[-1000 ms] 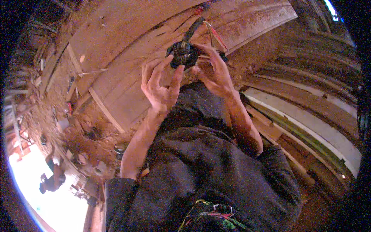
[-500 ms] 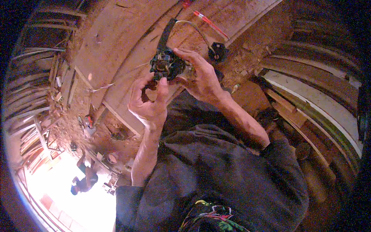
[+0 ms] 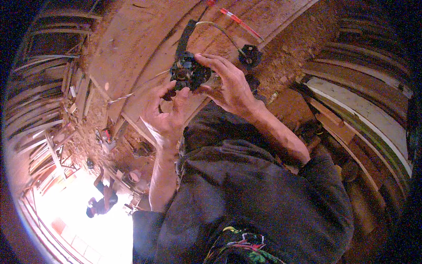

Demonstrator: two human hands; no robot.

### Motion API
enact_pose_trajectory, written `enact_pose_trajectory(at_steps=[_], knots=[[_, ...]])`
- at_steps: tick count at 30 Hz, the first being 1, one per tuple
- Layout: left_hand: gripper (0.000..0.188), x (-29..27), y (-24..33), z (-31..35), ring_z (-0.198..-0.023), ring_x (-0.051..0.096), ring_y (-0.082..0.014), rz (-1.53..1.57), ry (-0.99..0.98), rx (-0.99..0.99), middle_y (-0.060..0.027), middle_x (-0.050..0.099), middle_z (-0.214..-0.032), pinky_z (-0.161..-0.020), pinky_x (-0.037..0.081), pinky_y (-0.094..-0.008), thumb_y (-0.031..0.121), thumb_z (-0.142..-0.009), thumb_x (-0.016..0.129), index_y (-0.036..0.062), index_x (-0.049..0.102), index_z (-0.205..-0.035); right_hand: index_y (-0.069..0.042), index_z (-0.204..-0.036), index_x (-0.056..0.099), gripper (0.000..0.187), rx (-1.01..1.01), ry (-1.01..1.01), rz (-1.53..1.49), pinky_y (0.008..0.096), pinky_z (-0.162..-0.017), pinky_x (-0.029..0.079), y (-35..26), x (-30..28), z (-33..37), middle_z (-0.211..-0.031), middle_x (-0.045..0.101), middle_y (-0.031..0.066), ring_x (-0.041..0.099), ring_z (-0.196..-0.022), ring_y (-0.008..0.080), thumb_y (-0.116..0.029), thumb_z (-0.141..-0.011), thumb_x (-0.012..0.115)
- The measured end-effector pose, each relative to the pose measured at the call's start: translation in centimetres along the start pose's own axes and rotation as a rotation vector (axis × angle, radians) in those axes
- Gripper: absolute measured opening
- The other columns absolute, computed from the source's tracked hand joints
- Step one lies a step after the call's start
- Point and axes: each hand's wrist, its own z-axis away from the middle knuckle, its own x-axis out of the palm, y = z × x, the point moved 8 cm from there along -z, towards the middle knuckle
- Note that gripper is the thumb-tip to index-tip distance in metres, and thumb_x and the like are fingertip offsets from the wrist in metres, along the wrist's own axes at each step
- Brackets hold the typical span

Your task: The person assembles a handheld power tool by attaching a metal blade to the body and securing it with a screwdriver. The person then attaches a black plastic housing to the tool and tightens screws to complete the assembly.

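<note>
A black device (image 3: 183,74) with exposed inner parts, seemingly the open end of a power tool, stands above the dusty wooden board. My left hand (image 3: 163,112) pinches its near edge between thumb and fingertips. Around its right side wraps my right hand (image 3: 231,88), fingers on the upper rim and thumb below. A dark strip-like handle (image 3: 186,36) extends from its far end. From there a thin cable (image 3: 217,25) curves right to a loose black block (image 3: 249,56) on the board. The device's underside is hidden.
A thin red stick-like tool (image 3: 241,24) lies on the wooden board (image 3: 127,48) at the far side. Timber planks (image 3: 360,116) are stacked at right, and wood scraps (image 3: 50,149) lean at left. Another person (image 3: 104,200) is in the bright opening at lower left.
My left hand has shifted slightly left and down, still at the device's near edge. The right hand stays around it. The surroundings have slid a little rightward in view.
</note>
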Motion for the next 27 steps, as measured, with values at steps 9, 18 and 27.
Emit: enact_pose_trajectory(at_steps=[9,18,27], knots=[[0.028,0.3,-0.5,-0.4,-0.090,0.071,-0.0212,0.021,-0.089,-0.074,-0.0091,0.077,-0.101,-0.081,0.053,-0.0321,0.017,-0.079,0.087,0.0052,0.076,-0.102,-0.007,-0.141,0.053,0.074,-0.019,0.019,0.005,0.0442,-0.103,0.050,-0.3,-0.1,0.3,-0.138,0.059,0.0193,0.060,-0.123,0.0402,-0.011,-0.074,0.085],[0.025,0.1,-0.4,-0.8,-0.084,0.071,-0.0211,0.075,-0.078,-0.029,-0.0112,0.075,-0.093,-0.078,0.054,-0.0321,0.014,-0.080,0.084,0.0027,0.076,-0.101,-0.006,-0.128,0.060,0.056,-0.127,0.078,0.013,0.0432,-0.105,0.048,-2.7,-0.2,0.3,-0.144,0.055,0.0214,0.057,-0.129,0.0397,-0.021,-0.080,0.085],[0.021,-0.7,-0.7,-0.6,-0.080,0.070,-0.0214,0.156,-0.020,0.085,-0.0117,0.073,-0.088,-0.074,0.055,-0.0334,0.009,-0.080,0.083,0.0018,0.075,-0.098,-0.007,-0.114,0.073,0.032,-0.115,0.040,0.039,0.0443,-0.106,0.048,-3.4,1.1,-0.2,-0.142,0.058,0.0186,0.056,-0.132,0.0366,-0.016,-0.084,0.080]])
